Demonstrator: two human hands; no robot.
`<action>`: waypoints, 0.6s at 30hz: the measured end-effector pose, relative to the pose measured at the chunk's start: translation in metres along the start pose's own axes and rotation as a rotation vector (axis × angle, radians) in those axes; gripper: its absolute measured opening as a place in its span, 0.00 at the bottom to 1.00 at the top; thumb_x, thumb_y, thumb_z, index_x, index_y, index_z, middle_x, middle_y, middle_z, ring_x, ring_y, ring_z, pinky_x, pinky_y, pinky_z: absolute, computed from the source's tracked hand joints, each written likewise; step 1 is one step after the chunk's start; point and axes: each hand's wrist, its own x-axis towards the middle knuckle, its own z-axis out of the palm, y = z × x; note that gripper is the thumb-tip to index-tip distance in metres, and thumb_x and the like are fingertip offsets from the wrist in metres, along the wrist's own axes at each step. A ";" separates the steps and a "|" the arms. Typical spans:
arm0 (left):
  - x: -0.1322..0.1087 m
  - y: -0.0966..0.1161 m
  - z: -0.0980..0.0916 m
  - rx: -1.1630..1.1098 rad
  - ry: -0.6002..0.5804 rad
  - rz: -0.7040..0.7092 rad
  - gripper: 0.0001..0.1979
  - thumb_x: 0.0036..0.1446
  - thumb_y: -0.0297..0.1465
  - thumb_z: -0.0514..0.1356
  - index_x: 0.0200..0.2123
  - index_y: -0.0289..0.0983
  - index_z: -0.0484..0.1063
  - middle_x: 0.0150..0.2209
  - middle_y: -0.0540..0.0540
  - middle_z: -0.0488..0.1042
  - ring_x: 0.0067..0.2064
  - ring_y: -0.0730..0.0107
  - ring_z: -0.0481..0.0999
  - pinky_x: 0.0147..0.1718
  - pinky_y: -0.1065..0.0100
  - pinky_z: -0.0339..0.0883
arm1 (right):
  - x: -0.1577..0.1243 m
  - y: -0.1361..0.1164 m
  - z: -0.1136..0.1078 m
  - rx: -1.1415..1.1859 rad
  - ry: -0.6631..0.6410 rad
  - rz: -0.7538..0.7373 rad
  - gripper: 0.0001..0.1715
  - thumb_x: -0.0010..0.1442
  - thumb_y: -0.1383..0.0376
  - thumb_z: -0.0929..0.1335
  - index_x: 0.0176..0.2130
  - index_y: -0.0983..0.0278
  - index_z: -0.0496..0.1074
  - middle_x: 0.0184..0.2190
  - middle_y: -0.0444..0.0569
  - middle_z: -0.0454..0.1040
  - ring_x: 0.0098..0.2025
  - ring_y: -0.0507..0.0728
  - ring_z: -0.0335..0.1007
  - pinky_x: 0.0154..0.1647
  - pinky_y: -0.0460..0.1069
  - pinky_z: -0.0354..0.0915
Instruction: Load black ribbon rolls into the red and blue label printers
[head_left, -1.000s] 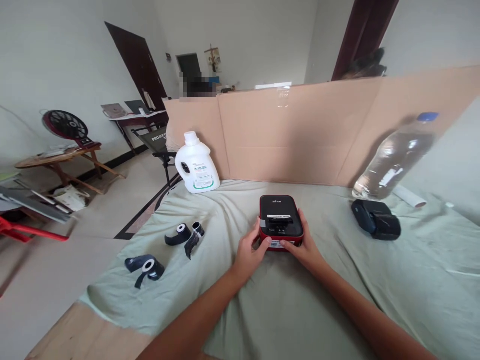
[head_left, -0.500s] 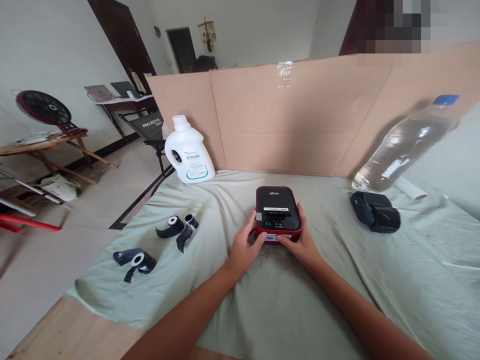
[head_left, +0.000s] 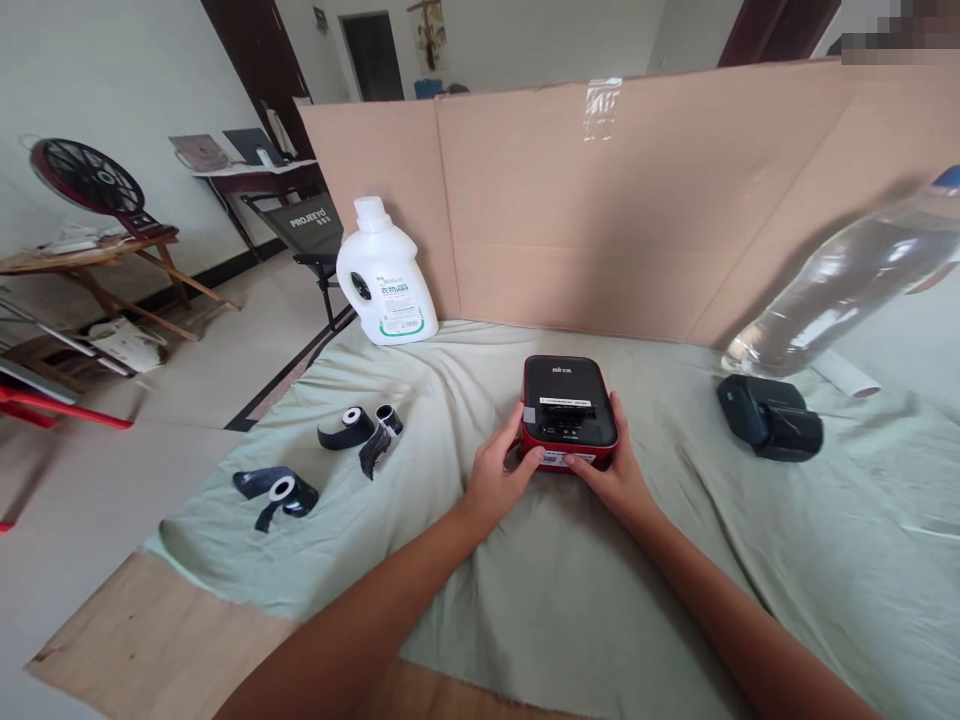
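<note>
A black-topped, red-sided label printer [head_left: 567,385] lies flat on the green cloth [head_left: 555,590]. My left hand [head_left: 501,462] grips its left side, thumb on the front face. From the right, my right hand [head_left: 619,472] clasps the opposite side, its thumb also on the front near a white sticker. The fingers behind the printer's sides are partly hidden. To the left lie several partly unrolled black rolls [head_left: 300,495] with pale cores. A dark, rounded device [head_left: 769,418] rests off to the right.
A white detergent bottle [head_left: 391,285] and a cardboard panel [head_left: 555,220] stand behind the printer. At the right, a large clear bottle with a blue cap [head_left: 840,285] leans beside a white tube [head_left: 846,374]. Bare wood [head_left: 172,620] shows at the front left.
The camera view has shifted down and slightly left, so things sit higher and farther right. Both hands keep their hold on the printer, which shows no clear movement on the cloth.
</note>
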 end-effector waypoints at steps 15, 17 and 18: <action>0.000 0.003 -0.001 0.005 -0.001 0.012 0.33 0.64 0.39 0.59 0.69 0.43 0.55 0.67 0.47 0.62 0.66 0.58 0.65 0.66 0.57 0.61 | 0.000 -0.003 0.001 0.014 -0.007 -0.036 0.65 0.53 0.55 0.77 0.73 0.54 0.37 0.72 0.52 0.49 0.71 0.64 0.51 0.70 0.62 0.54; 0.000 0.005 -0.002 -0.003 -0.009 0.004 0.33 0.63 0.39 0.59 0.69 0.43 0.56 0.67 0.47 0.62 0.66 0.58 0.65 0.66 0.58 0.60 | 0.000 -0.003 0.001 0.006 -0.006 -0.034 0.65 0.52 0.55 0.77 0.73 0.53 0.38 0.72 0.52 0.48 0.71 0.64 0.50 0.71 0.62 0.53; 0.000 0.006 -0.002 -0.009 -0.011 0.002 0.33 0.63 0.39 0.59 0.69 0.43 0.56 0.67 0.48 0.62 0.67 0.58 0.65 0.66 0.58 0.61 | 0.000 -0.003 0.001 0.001 -0.003 -0.035 0.65 0.52 0.55 0.77 0.73 0.53 0.38 0.72 0.51 0.48 0.72 0.64 0.49 0.71 0.62 0.52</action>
